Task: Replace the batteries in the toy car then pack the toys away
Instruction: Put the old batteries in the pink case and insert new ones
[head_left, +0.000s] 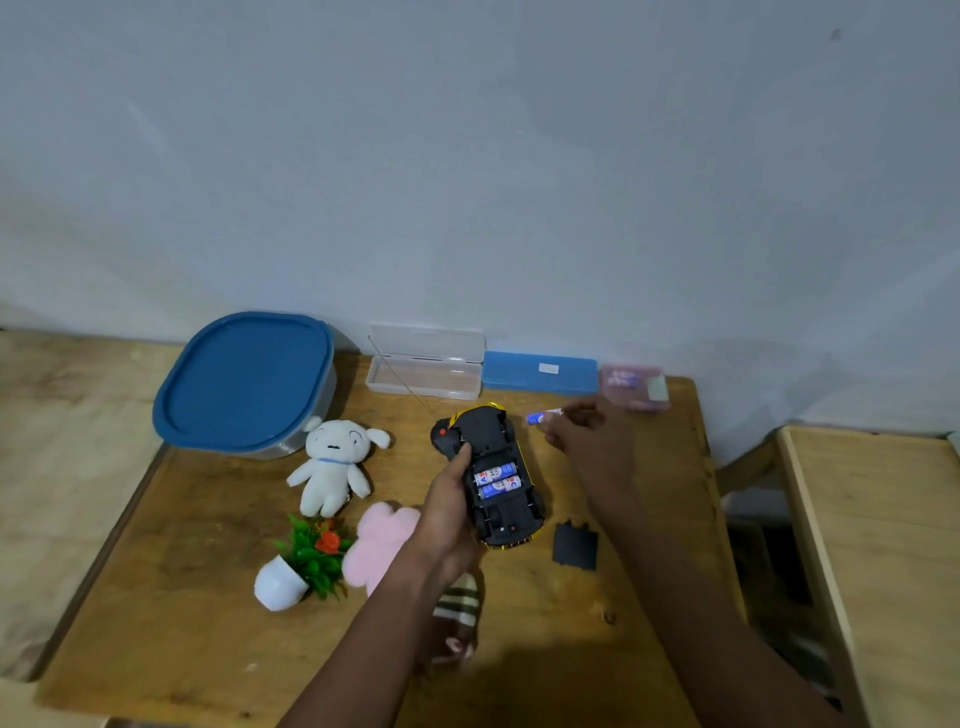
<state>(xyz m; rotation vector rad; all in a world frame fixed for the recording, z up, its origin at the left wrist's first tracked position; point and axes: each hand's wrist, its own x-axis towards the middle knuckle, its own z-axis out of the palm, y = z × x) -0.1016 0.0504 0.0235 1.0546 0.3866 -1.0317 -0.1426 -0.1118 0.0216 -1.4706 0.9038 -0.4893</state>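
Battery swap step, mid-way. Toy car (501, 483) lies upside down on the tabletop (182, 597), battery bay open, two blue-and-white cells (496, 482) seated inside. Left hand (447, 512) wraps the car's left side, thumb up near the remote (448, 439) tucked at the car's far end. Right hand (589, 447), just right of the car and raised, pinches a loose battery (543, 416) between fingertips. Can't tell if this cell is coming out or going in. Black battery cover (574, 545) lies flat just right of the car's near end, apart from it. White plush dog (335, 465), pink plush (376, 545) and potted fake plant (304, 566) sit left of the car; blue-lidded tub (244, 382) far left of it, still closed. Next move likely: line up polarity, press the cell into the bay or set it aside, then clip the cover on. Packing not started.
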